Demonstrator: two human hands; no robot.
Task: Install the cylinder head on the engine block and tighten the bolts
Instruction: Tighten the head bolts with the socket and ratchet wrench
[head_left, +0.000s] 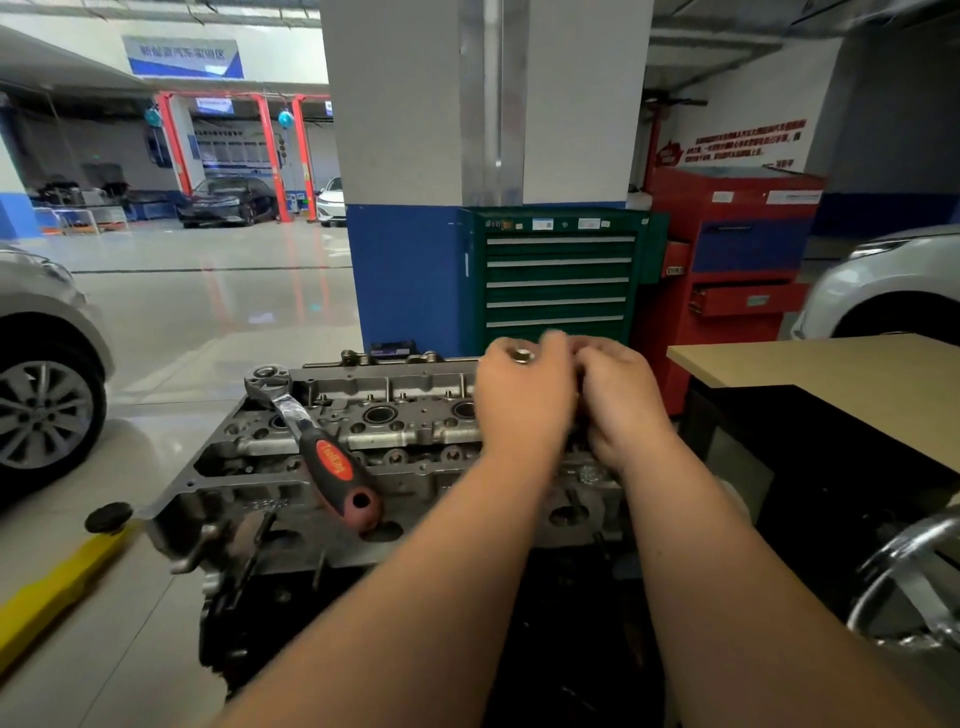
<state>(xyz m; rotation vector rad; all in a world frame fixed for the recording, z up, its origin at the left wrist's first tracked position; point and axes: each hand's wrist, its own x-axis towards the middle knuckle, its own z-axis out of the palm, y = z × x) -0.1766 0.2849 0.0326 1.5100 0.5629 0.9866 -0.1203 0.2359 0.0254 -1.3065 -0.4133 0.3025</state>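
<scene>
The cylinder head (384, 441) sits on the engine block (291, 597), centre of the scene: heavy rigid cast metal, oily-looking, best gripped by its ends. Both hands work at its far right. The left hand (524, 400) has its fingers closed on a round-headed bolt (521, 355), probably; motion blur hides detail. The right hand (623, 405) is curled, contents unclear. A ratchet wrench (317, 441) lies loose on the head's left. There is open floor left; a counter (831, 379) crowds the right.

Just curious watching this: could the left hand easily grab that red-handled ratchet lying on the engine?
Probably yes. The ratchet lies uncovered on the cylinder head, beside the left hand, though that hand seems to hold a small metal part.
</scene>
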